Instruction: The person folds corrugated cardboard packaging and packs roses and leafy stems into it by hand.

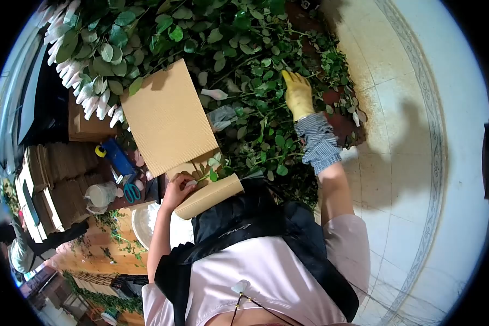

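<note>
My bare left hand is low at the left, its fingers closed on a pale rose head with a leafy stem running to the right. It rests between a flat corrugated cardboard sheet and that cardboard's curled front part, near my lap. My right hand, in a yellow glove with a striped cuff sleeve, reaches out over the pile of leafy rose stems. Its fingers are stretched out among the leaves, with nothing visible in them. A single pale rose bud lies just right of the cardboard.
Many rose heads in white net sleeves line the upper left. Blue scissors, a blue tool with a yellow end and a white cup are at the left beside stacked cardboard. Tiled floor runs along the right.
</note>
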Action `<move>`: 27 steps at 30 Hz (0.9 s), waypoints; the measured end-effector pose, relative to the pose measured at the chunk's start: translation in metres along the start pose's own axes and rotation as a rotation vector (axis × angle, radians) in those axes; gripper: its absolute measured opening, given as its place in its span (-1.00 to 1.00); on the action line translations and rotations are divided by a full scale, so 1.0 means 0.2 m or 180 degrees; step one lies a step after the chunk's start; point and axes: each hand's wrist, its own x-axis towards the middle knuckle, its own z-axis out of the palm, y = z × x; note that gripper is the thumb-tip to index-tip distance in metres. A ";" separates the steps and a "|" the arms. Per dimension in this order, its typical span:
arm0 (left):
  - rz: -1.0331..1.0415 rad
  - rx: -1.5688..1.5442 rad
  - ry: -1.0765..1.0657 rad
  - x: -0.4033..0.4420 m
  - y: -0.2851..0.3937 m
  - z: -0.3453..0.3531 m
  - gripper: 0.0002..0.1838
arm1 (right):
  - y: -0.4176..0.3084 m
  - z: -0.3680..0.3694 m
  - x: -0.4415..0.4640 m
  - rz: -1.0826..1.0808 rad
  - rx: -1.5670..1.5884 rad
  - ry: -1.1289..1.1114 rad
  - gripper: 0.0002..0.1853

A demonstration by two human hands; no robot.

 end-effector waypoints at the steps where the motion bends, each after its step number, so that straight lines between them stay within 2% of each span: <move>1: 0.0002 0.0032 0.0015 0.00 -0.01 0.00 -0.70 | -0.02 0.03 0.02 -0.0180 -0.0259 0.0236 -0.53; 2: -0.0007 0.0061 0.0034 0.00 -0.03 0.01 -0.70 | -0.01 0.07 0.02 -0.0296 -0.0413 0.0189 -0.61; 3: -0.0006 0.0073 0.0056 0.00 -0.04 0.02 -0.70 | 0.02 0.11 0.06 -0.0302 -0.0400 0.0210 -0.61; 5: 0.0017 -0.0056 0.0071 0.00 -0.06 0.02 -0.68 | 0.09 0.16 0.12 0.0208 -0.0007 -0.1648 -0.71; 6: -0.0028 0.0086 -0.0018 0.00 -0.03 0.00 -0.68 | 0.11 0.08 0.12 -0.0017 0.0325 -0.0049 -0.79; 7: -0.0092 0.0079 -0.0027 0.00 -0.03 0.00 -0.67 | 0.11 0.00 0.19 0.0122 0.0462 0.0904 -0.78; 9: 0.0044 -0.0008 0.0103 -0.01 -0.03 0.02 -0.69 | 0.15 -0.27 0.28 0.0934 0.0253 0.0784 -0.68; 10: 0.0052 -0.0053 0.0095 -0.01 0.00 0.01 -0.70 | 0.32 -0.12 0.28 0.0527 0.0499 0.1850 -0.60; 11: -0.0025 -0.0141 0.0041 -0.01 0.00 0.00 -0.71 | 0.42 -0.08 0.30 0.1244 0.2187 0.1500 -0.55; 13: 0.0054 -0.0090 0.0082 -0.01 -0.04 0.01 -0.70 | 0.36 -0.42 0.36 0.1328 0.2459 0.1412 -0.56; 15: -0.0096 -0.0192 0.0045 -0.01 -0.03 0.02 -0.68 | 0.30 -0.76 0.41 -0.0524 0.1022 0.1746 -0.61; 16: 0.0018 -0.0186 0.0110 0.00 -0.06 0.03 -0.68 | 0.27 -0.87 0.41 -0.0937 0.0839 0.1332 -0.64; 17: 0.0000 -0.0176 0.0110 -0.01 -0.09 0.02 -0.68 | 0.30 -0.80 0.36 -0.0827 0.2219 0.0473 -0.61; 19: 0.0500 -0.0016 0.0227 -0.01 -0.07 0.01 -0.69 | 0.02 -0.90 0.24 -0.1701 0.2577 0.0259 -0.76; 20: -0.0069 -0.0096 0.0073 -0.02 -0.02 0.00 -0.70 | -0.12 -0.95 0.19 -0.2130 0.2769 0.0091 -0.82; 21: -0.0213 -0.0034 0.0010 -0.02 -0.04 0.01 -0.71 | -0.34 -1.05 0.10 -0.1891 0.0327 -0.1186 -0.78; 22: -0.0355 0.0031 -0.0056 -0.02 -0.07 0.01 -0.72 | -0.47 -0.95 -0.03 -0.1835 0.0665 -0.1156 -0.82; 23: -0.0035 0.0254 -0.0042 -0.01 -0.16 0.03 -0.73 | -0.57 -0.79 -0.16 -0.1740 0.0587 -0.1504 -0.79; 24: 0.0034 0.0110 0.0505 -0.03 -0.15 0.08 -0.76 | -0.63 -0.62 -0.28 -0.1633 0.0548 -0.1921 -0.79; 25: -0.0381 -0.0507 -0.0021 -0.02 -0.13 0.05 -0.74 | -0.68 -0.56 -0.36 -0.1478 0.0471 -0.2142 -0.81; 26: -0.0085 -0.0267 0.0063 -0.03 -0.11 0.04 -0.74 | -0.69 -0.49 -0.39 -0.1314 0.0387 -0.2758 -0.81; 27: 0.0230 -0.0034 0.0162 -0.03 -0.10 0.02 -0.74 | -0.66 -0.33 -0.51 -0.1295 0.0455 -0.2660 -0.79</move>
